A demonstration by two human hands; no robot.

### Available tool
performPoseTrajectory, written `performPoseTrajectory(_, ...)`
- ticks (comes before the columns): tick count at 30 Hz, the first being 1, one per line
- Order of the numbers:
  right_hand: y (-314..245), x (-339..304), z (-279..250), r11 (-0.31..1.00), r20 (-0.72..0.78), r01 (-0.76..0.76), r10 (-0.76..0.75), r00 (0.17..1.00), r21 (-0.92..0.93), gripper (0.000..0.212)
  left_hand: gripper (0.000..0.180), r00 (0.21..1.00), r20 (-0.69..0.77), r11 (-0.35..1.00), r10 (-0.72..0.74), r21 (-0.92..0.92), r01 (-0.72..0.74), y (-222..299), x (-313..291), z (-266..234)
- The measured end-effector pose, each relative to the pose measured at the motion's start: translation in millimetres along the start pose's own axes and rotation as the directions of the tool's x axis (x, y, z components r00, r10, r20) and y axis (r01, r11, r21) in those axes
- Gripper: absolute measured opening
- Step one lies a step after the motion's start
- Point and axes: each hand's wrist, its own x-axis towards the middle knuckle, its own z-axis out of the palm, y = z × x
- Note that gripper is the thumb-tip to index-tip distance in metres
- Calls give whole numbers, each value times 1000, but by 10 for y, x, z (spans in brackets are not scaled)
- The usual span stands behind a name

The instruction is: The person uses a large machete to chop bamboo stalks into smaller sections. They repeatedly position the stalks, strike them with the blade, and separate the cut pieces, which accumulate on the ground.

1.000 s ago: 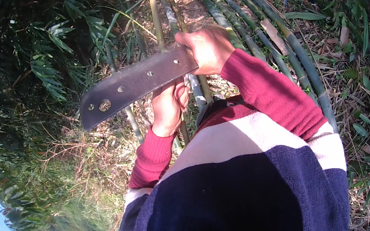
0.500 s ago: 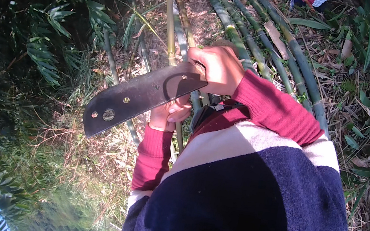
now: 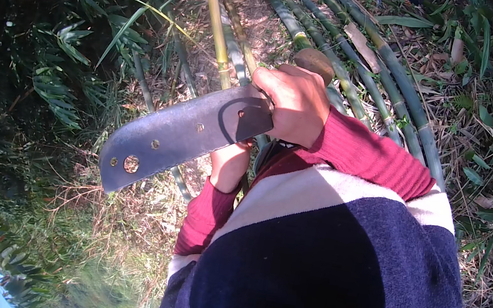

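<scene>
My right hand is closed on the wooden handle of a broad machete. Its dark flat blade, pierced with several holes, points to the lower left. Behind the blade, a slim yellow-green bamboo pole runs down from the top of the view. My left hand is under the blade, beside my body, and looks wrapped round this pole. The blade hides most of its fingers and the stretch of pole there.
Several thick green bamboo poles lie in a curved bundle at the right. A dry brown sheath rests on them. Leafy bamboo crowds the left side. Dry litter and twigs cover the ground.
The machete has tilted, so its face catches more light and its tip sits slightly lower and further left. My left hand's fingers have gone further behind the blade. The pole leans more to the left.
</scene>
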Motion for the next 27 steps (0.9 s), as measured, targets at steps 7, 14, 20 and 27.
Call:
performPoseTrajectory(7, 3, 38, 8, 997, 0, -81, 81, 997, 19, 48, 19, 952, -156, 805, -262, -579, 127, 91, 110, 128)
performPoseTrajectory(14, -20, 153, -33, 990, 141, -136, 138, 980, -27, 51, 19, 954, -215, 730, -207, -683, 4, 97, 158, 172)
performPoseTrajectory(20, 165, 280, -3, 991, 272, -95, 117, 955, -91, 55, 25, 959, -154, 814, -238, -571, 110, 22, 244, 176)
performPoseTrajectory(27, 501, 460, 148, 979, 347, -37, 107, 932, -201, 55, 13, 939, -39, 671, -341, -710, 214, 141, 441, 108)
